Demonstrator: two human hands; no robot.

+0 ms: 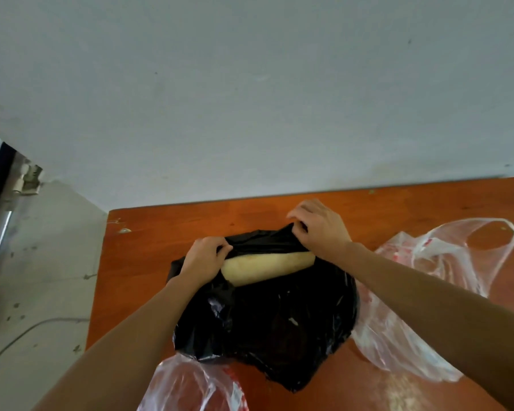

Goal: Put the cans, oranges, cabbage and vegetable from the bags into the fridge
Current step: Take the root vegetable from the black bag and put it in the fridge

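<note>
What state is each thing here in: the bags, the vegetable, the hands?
Black bag: mouth pulled open.
Vegetable: lying inside black bag, partly uncovered.
Left hand: gripping bag's rim.
Right hand: gripping bag's rim.
Right clear bag: flat, looks empty.
Near clear bag: crumpled, cut off.

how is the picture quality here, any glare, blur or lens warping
Head view: soft, even light, no hard shadows; small glints on the black bag and the clear bag at right; the far edge of the table bows slightly from wide-angle warping; the left hand and right hand gripping the bag look fairly sharp.
</note>
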